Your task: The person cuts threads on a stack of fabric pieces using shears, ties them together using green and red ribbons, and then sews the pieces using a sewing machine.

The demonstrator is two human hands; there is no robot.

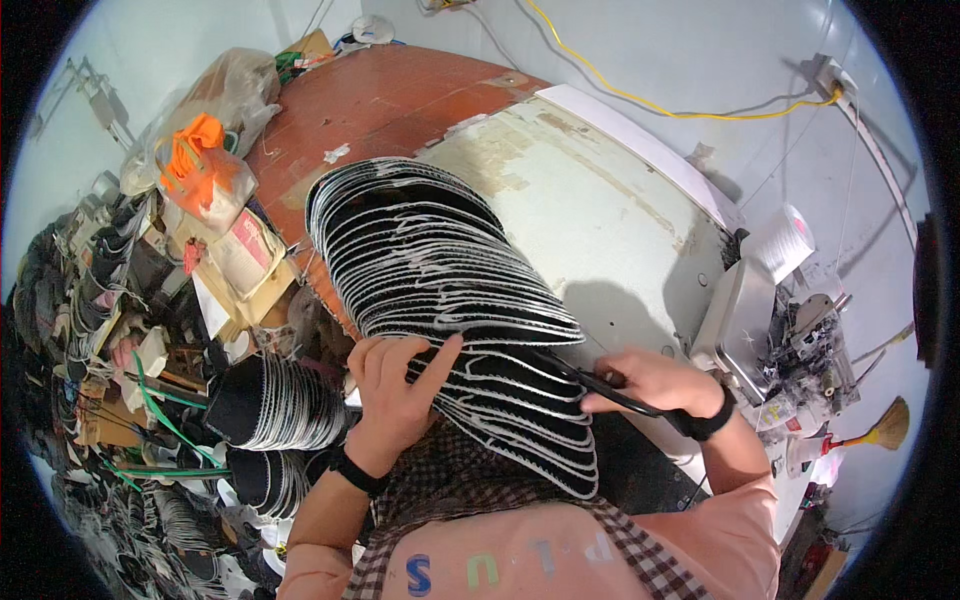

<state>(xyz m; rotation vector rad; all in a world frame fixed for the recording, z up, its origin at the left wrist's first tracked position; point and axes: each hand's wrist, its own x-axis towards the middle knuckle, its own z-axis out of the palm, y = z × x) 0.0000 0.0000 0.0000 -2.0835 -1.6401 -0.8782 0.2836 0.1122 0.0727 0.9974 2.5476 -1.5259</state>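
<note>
A long row of overlapping black fabric pieces with white stitched edges runs across the table toward my body. They look like shoe parts, and the nearest ones hang over the table's front edge. My left hand grips the left side of the row, its index finger pointing up over the edges. On the right, my right hand is closed round black scissors. Their front end reaches in among the pieces, where the tips are hidden.
Bundles of similar black pieces hang at my left beside a cluttered heap. An orange bag stands at the far left of the table. A sewing machine and a white thread cone are at right. A yellow cable runs along the wall.
</note>
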